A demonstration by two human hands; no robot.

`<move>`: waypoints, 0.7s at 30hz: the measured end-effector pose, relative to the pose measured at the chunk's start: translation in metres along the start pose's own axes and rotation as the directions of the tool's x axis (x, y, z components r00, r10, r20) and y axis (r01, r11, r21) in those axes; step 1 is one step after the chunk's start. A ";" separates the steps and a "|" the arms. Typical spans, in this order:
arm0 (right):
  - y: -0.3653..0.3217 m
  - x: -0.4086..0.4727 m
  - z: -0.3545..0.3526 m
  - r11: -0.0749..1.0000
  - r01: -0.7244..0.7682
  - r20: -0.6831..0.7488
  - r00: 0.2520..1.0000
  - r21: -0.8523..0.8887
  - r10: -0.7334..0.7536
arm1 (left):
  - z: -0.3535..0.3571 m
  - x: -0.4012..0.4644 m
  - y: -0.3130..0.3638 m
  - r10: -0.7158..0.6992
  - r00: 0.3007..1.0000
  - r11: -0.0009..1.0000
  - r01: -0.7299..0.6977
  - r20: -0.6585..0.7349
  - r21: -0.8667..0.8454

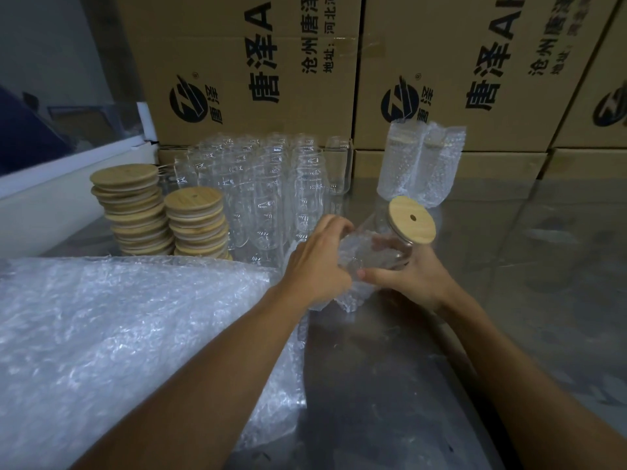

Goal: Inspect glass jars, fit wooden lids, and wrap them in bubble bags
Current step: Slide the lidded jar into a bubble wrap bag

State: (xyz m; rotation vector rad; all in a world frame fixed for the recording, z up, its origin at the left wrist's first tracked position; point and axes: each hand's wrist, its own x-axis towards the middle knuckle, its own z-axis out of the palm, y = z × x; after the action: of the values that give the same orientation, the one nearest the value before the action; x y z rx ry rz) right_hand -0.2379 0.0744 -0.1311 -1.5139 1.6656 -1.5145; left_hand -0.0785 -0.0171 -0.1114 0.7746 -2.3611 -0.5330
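A glass jar with a round wooden lid lies tilted in mid-air, lid end up and to the right. Its lower part sits inside a clear bubble bag. My left hand grips the bag at its mouth, fingers curled over the edge. My right hand holds the jar from below and the right, thumb against the bag. Several bare glass jars stand in rows behind. Two stacks of wooden lids stand to the left of them.
A thick pile of bubble bags covers the near left of the metal table. Two wrapped jars stand at the back, right of the bare jars. Printed cardboard boxes wall off the far side. A white ledge runs along the left.
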 end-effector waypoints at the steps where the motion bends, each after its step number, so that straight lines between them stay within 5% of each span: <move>1: 0.000 0.000 0.000 1.000 -0.008 -0.035 0.999 -0.021 0.007 | 0.001 0.000 0.000 -0.025 0.999 1.000 0.026 -0.042 0.010; 5: -0.004 0.000 0.000 0.995 0.006 -0.107 0.994 -0.100 -0.017 | 0.004 0.002 0.001 -0.132 0.982 0.988 0.141 -0.139 0.056; 8: -0.003 0.001 0.001 0.993 -0.032 -0.171 0.985 -0.114 0.012 | 0.002 0.000 0.004 -0.055 0.989 0.993 0.068 -0.134 0.098; 15: -0.007 0.004 0.001 0.976 -0.139 -0.275 0.957 -0.169 0.089 | 0.002 -0.002 0.007 -0.202 0.979 0.966 0.198 0.004 0.165; 18: -0.006 0.003 0.001 0.976 -0.154 -0.292 0.951 -0.151 0.105 | 0.002 -0.004 0.010 -0.154 0.980 0.974 0.129 0.128 0.184; 21: -0.008 0.003 -0.001 0.982 -0.165 -0.319 0.939 -0.088 0.129 | 0.003 -0.003 0.010 -0.136 0.987 0.986 0.126 0.086 0.111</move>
State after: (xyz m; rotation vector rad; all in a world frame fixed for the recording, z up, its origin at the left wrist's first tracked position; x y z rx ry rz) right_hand -0.2365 0.0740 -0.1229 -1.2162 2.0255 -1.6685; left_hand -0.0827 -0.0070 -0.1099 0.9785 -2.4518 -0.5122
